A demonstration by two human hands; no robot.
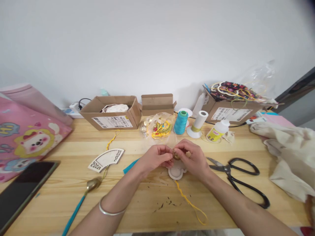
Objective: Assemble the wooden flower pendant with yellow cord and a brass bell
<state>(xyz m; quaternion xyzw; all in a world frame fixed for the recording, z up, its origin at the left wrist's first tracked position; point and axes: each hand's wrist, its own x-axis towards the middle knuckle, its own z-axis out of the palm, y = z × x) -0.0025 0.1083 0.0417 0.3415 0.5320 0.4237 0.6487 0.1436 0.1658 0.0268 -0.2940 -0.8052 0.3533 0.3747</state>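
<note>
Near the middle of the table, my left hand (159,158) and my right hand (190,156) meet, fingers closed in pinches. Between them is a small gold bell (176,155), pinched by my right fingers. My left fingertips touch beside it; what they pinch is too small to make out. Just below the hands lies a pale cloud-like ornament (175,172), partly covered by my right hand. A yellow cord (184,196) runs from its lower edge toward the front. A teal tassel (131,166) shows behind my left wrist.
Black-handled scissors (227,169) lie open at right, beside cream cloth (290,157). A fan-shaped ornament (106,159) with a gold bell (93,184), and a phone (24,191), are left. Behind stand a teal spool (180,123), a glue bottle (217,131) and a cardboard box (136,113).
</note>
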